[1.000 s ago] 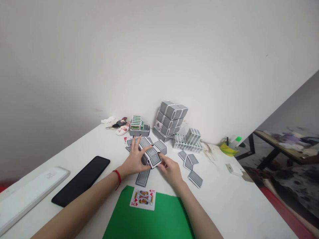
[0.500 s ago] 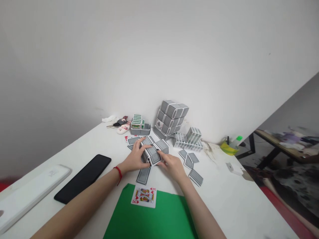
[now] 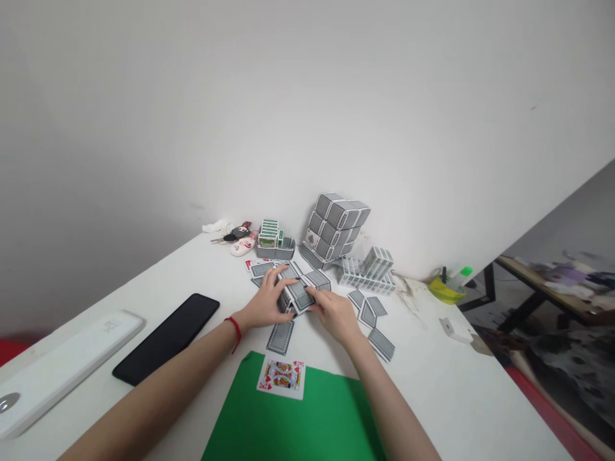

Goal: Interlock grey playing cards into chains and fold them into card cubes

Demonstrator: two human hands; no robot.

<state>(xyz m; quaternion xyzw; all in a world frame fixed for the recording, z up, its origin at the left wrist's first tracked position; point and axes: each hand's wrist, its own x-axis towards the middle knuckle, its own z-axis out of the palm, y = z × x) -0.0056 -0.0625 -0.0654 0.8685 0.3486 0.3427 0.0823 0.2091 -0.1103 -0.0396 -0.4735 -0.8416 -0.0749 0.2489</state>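
A box-shaped structure of folded grey-backed playing cards (image 3: 289, 271) sits on the white table. My left hand (image 3: 266, 301) is closed around its left side, fingers over the top and thumb low at the front. At its front right corner, my right hand (image 3: 335, 315) pinches a grey-backed playing card (image 3: 302, 296) that lies tilted against the structure. The right fingertips are partly hidden by the card. One loose card (image 3: 280, 337) lies face down just in front. Nearer me, a king of hearts (image 3: 282, 376) rests face up on a green sheet (image 3: 298, 426).
Behind stands a tall stack of card blocks (image 3: 335, 232). Card trays stand left (image 3: 275, 251) and right (image 3: 366, 282) of it. Several loose cards (image 3: 368, 314) lie right. A black phone (image 3: 168, 336) and a long white device (image 3: 72, 368) lie left; a yellow holder (image 3: 446, 292) stands right.
The card in my right hand has tipped closer against the structure, and my right fingers have moved slightly up and over it. My left hand keeps its grip. The whole view has shifted slightly.
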